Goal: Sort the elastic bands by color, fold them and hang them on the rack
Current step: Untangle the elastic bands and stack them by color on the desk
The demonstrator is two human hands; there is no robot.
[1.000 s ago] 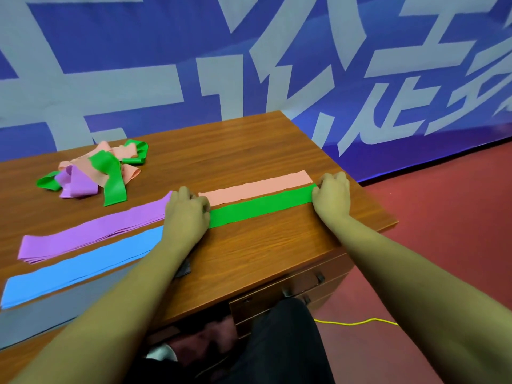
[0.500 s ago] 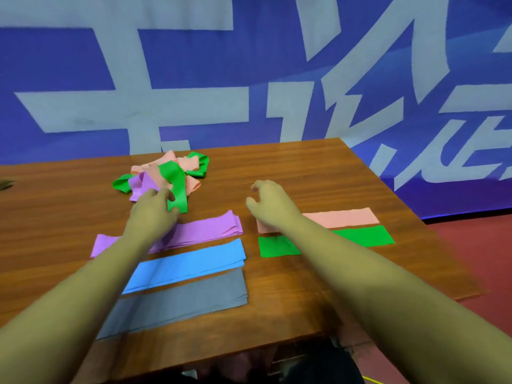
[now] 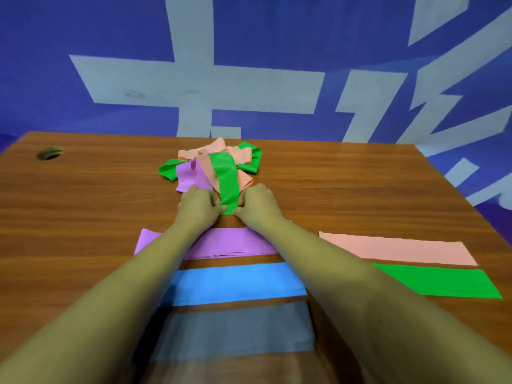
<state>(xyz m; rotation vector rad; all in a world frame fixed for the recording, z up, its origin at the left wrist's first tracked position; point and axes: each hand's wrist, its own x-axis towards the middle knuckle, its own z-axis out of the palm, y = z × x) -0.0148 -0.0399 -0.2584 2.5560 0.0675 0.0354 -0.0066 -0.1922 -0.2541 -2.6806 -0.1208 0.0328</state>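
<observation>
Green band (image 3: 227,181) trails out of the tangled pile (image 3: 240,156) toward us. We pinch its near end from both sides, left hand (image 3: 197,207) and right hand (image 3: 257,205), our fingers (image 3: 217,207) curled onto its edges. On our side of the pile lies a folded purple strip (image 3: 230,243).

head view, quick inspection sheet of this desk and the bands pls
surface: wooden desk, dark oval hole near its far left corner
job's things: tangled pile of green, pink and purple bands; loose green band trails from it toward the person; laid flat: purple band, blue band and grey band in a column, pink band and flat green band to the right; no rack in view
clutter: nothing seen
grippers: left hand and right hand both pinch the loose green band's near end
cables: nothing seen
surroundings: blue banner with pale characters behind the desk
</observation>
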